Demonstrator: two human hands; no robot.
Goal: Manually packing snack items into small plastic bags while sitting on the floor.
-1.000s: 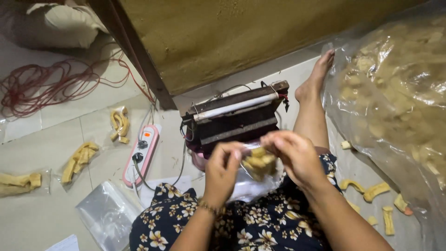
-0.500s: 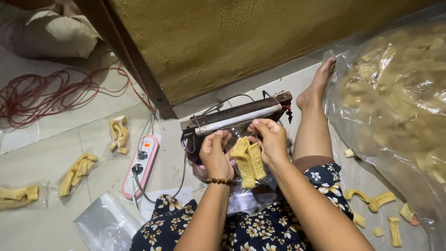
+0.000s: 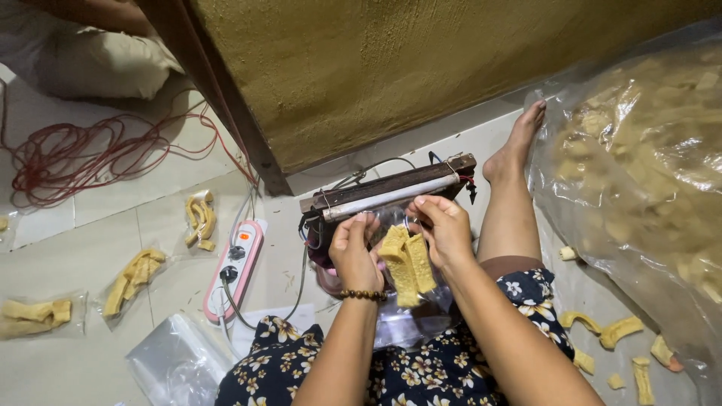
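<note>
A big clear plastic sack of yellow fried snack sticks (image 3: 639, 165) fills the area to the right of the bag sealer (image 3: 387, 194), which is the long dark machine with a pale bar standing on the tiled floor (image 3: 90, 248) in front of the ochre wall (image 3: 421, 68). Far left of the sealer and further back, a tangle of red cable (image 3: 83, 150) lies on the tiles. Just left of the sealer lies a pink and white power strip (image 3: 237, 267), its cord running toward the machine. Beyond the strip, further left of the sealer, three small sealed packets of sticks (image 3: 135, 274) lie apart from each other. Below and left of the sealer is a pile of empty clear bags (image 3: 177, 365).

Directly in front of the sealer, touching or nearly touching its bar, is a small clear bag of snack sticks (image 3: 406, 263), held upright with its mouth toward the bar. The left hand (image 3: 353, 252) pinches the bag's upper left edge, fingers closed on the plastic; a beaded bracelet (image 3: 363, 295) circles that wrist. The right hand (image 3: 444, 229) clamps the upper right edge the same way. Loose sticks (image 3: 609, 331) lie on the floor to the lower right of the sealer, beside the person's bare leg (image 3: 511, 195).
</note>
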